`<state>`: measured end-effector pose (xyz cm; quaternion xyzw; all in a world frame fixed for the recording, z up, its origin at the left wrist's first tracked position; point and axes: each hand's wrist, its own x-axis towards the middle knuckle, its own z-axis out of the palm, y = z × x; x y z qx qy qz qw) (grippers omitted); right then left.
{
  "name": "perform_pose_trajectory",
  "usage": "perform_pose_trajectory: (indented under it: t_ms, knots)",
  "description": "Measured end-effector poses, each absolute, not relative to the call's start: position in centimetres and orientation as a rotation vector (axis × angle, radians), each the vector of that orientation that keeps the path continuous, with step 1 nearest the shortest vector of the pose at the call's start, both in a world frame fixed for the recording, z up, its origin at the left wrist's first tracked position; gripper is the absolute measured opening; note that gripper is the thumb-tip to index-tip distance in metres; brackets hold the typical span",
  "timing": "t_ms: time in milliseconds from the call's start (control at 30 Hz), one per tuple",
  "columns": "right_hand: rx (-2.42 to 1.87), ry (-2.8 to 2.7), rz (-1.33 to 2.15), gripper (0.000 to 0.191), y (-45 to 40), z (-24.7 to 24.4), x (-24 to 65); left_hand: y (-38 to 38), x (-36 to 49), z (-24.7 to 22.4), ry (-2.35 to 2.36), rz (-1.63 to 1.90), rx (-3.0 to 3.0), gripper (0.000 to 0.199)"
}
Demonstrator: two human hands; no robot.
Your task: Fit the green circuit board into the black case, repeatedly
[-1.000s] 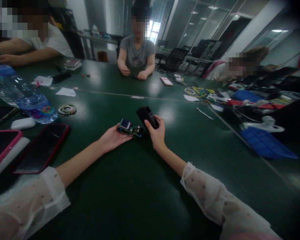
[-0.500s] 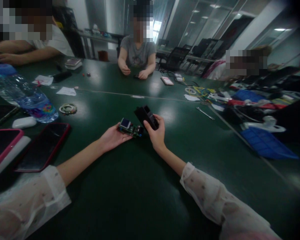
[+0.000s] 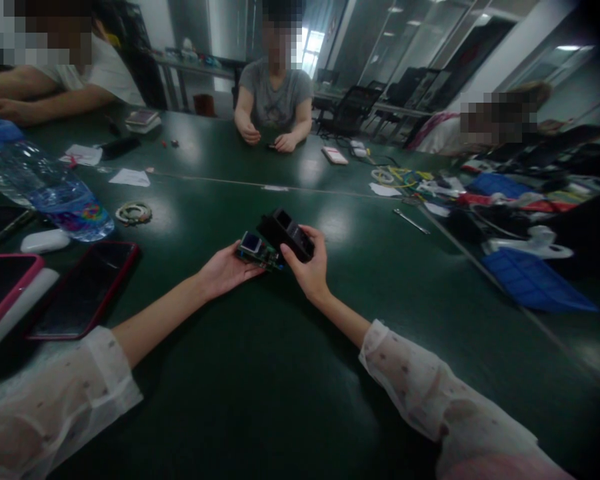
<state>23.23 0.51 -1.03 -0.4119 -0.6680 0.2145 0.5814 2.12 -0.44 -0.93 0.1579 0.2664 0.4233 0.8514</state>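
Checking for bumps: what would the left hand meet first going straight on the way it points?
Beyond its circuit board, probably the black casing in the right hand, though depth is unclear.

No lettering, brand or number can be read; the colourful label [image 3: 92,212] on the bottle [image 3: 55,183] at left is too blurred.
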Motion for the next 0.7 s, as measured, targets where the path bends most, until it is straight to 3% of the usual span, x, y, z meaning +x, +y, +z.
perform_pose_trajectory:
  t_ms: [700]
  knots:
    - [-0.984,-1.55,0.503,0.046,0.54,-0.98,23.08,-0.47,2.35,-0.78,0.578,0.901,0.342,0.053]
